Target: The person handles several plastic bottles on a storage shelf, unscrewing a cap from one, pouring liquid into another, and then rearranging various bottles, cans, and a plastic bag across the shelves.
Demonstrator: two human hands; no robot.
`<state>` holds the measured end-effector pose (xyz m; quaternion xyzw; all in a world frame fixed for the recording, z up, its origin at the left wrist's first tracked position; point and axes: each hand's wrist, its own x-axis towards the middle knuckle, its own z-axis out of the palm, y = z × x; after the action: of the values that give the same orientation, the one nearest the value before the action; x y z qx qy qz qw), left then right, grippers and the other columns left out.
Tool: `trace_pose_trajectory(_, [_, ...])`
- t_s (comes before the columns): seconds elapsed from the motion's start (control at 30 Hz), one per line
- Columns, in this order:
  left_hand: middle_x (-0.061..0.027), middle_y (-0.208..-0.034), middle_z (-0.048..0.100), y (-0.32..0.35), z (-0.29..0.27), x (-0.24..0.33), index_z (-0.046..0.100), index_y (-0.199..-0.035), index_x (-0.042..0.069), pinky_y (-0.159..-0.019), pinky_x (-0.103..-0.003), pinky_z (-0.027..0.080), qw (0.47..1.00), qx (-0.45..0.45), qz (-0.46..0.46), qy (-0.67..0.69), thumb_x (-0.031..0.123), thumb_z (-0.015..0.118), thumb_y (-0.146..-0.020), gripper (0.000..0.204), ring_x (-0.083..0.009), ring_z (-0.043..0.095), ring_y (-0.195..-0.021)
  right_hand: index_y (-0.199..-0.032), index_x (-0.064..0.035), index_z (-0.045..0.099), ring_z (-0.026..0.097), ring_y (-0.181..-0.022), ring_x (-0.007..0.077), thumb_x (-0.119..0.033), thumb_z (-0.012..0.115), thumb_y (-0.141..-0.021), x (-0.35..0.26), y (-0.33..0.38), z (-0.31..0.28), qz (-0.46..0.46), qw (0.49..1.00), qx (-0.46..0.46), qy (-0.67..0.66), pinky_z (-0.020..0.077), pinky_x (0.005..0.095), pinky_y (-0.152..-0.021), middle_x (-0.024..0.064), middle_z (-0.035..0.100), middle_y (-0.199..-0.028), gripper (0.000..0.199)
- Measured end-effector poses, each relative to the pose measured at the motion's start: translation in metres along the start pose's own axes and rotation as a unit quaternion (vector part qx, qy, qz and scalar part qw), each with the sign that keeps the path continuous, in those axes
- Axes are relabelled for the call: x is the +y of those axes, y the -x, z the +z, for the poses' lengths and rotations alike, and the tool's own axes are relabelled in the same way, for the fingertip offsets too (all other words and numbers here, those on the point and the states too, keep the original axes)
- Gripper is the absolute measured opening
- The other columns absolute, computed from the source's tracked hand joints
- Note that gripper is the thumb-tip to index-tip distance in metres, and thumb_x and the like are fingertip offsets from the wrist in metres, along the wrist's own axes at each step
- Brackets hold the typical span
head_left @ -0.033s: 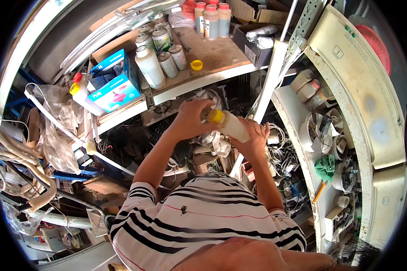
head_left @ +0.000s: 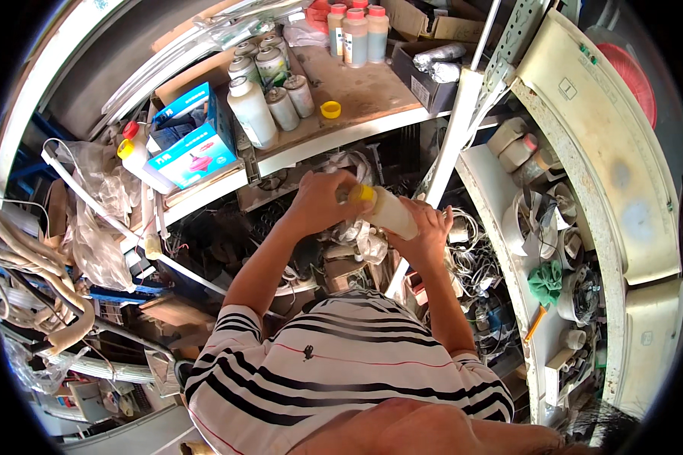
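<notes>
- Nothing has visibly moved since the earlier frame: both hands and bottle sit as before.
- Left hand (head_left: pixel 320 203) is closed round the yellow cap (head_left: pixel 366 193); right hand (head_left: pixel 425 231) grips the white bottle (head_left: pixel 391 212), held below the shelf (head_left: pixel 372 95).
- Cap looks still on, so opening seems only begun.
- A loose yellow lid (head_left: pixel 330 110) lies on the shelf beside the spray cans (head_left: pixel 284 106).
</notes>
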<state>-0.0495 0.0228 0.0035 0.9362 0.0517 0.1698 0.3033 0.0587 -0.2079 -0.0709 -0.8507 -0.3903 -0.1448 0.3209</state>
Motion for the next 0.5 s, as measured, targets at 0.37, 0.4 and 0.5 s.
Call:
trace_pose_trajectory(0.37, [-0.0097,-0.118,0.071,0.006,-0.009,0.01,0.065,-0.127,0.01,-0.102,-0.044,0.043,0.987,-0.119,-0.092,0.057,0.034,0.079,-0.082,0.053,-0.0308,0.064,-0.114,-0.13,-0.0228,0.064,0.06,-0.115,0.026,-0.03,0.088,-0.064,0.004,0.008,-0.002,-0.014,1.0,0.01,0.008,0.0198,0.0629,-0.118,0.0017,0.066,-0.119,0.07])
trace_pose_trajectory(0.4, [-0.0098,-0.118,0.071,0.005,-0.009,0.01,0.066,-0.125,0.01,-0.101,-0.044,0.043,0.99,-0.089,-0.057,0.089,0.033,0.079,-0.082,0.05,-0.0306,0.064,-0.115,-0.13,-0.0229,0.064,0.06,-0.115,0.0262,-0.029,0.087,-0.064,0.004,0.009,-0.002,-0.013,1.0,0.011,0.013,0.0198,0.063,-0.118,0.0017,0.066,-0.119,0.07])
trace_pose_trajectory(0.5, [-0.0101,-0.119,0.07,0.011,-0.006,0.013,0.071,-0.12,0.01,-0.102,-0.045,0.043,0.991,-0.031,-0.049,0.123,0.032,0.078,-0.083,0.044,-0.0294,0.059,-0.122,-0.13,-0.0232,0.064,0.059,-0.114,0.0265,-0.028,0.087,-0.064,0.004,0.011,-0.002,-0.016,1.0,0.006,0.021,0.0197,0.0636,-0.118,0.0016,0.065,-0.119,0.07])
